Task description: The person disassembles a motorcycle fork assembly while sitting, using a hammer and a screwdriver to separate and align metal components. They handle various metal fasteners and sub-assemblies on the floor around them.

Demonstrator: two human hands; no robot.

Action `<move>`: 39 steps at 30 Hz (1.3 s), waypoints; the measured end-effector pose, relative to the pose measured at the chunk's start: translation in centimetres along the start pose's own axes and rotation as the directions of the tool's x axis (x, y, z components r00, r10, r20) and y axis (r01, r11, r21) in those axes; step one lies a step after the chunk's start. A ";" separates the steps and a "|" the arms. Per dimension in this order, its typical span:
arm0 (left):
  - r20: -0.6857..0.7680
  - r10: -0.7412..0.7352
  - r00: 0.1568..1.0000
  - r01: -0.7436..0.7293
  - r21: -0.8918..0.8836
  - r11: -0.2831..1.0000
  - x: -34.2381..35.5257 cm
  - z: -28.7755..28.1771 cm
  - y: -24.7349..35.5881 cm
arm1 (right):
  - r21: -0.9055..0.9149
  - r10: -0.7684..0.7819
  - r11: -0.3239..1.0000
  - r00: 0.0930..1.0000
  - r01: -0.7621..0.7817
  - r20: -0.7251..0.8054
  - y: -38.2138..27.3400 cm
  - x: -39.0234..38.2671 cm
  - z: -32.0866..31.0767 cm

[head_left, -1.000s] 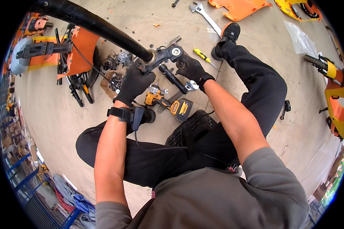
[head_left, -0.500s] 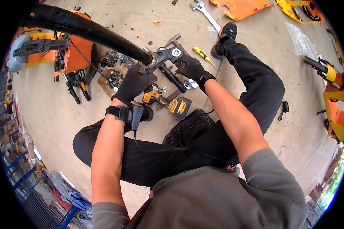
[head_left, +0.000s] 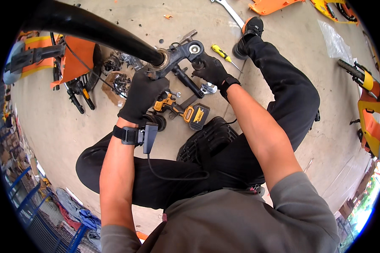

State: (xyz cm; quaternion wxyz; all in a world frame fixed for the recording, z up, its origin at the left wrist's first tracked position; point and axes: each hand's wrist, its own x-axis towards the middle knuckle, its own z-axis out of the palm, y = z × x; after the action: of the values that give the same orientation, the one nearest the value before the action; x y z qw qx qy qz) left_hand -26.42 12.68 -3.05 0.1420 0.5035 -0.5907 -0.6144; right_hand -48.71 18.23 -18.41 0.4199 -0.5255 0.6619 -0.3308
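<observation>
A long black tube [head_left: 101,29] slants in from the upper left and ends in a black fork clamp [head_left: 175,58] with a round silver bolt at its right end. My left hand [head_left: 142,95], in a black glove, is closed around the clamp's left end, from below. At the right end, my gloved right hand [head_left: 212,71] curls its fingers around a short dark cylindrical part beneath the bolt; the palm side is hidden. A black rod [head_left: 188,82] shows below the clamp between my hands. Under them on the floor lies a yellow-and-black cordless power tool [head_left: 189,113].
A yellow screwdriver [head_left: 219,51] and a large wrench [head_left: 230,12] lie near my right shoe [head_left: 252,29]. A cardboard box of small hardware [head_left: 121,85] sits left of my hands. Orange bike parts [head_left: 78,57] stand at left, another bike [head_left: 369,109] at right.
The view has shifted a little, and the tube and clamp appear slightly lower-left and larger. Both hands keep their hold on the same places.
</observation>
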 end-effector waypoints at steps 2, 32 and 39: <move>-0.003 -0.035 0.999 0.035 -0.002 0.999 -0.1 -0.2 0.0 | 0.009 0.005 1.000 1.000 -0.005 0.007 0.4 0.1 0.2; 0.098 0.071 0.993 -0.095 0.273 0.957 0.8 -4.4 -3.0 | -0.069 0.140 0.988 0.990 -0.141 -0.013 1.2 1.4 2.1; 0.045 -0.050 0.998 0.041 0.186 0.982 0.8 -4.8 -2.9 | -0.081 0.117 0.989 0.988 -0.125 -0.099 0.7 0.7 2.7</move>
State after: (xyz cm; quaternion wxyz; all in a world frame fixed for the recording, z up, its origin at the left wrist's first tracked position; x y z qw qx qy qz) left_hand -21.77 10.04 -4.98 0.0660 0.5126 -0.6366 -0.5723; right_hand -46.61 17.76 -20.37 0.3846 -0.4858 0.7253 -0.2999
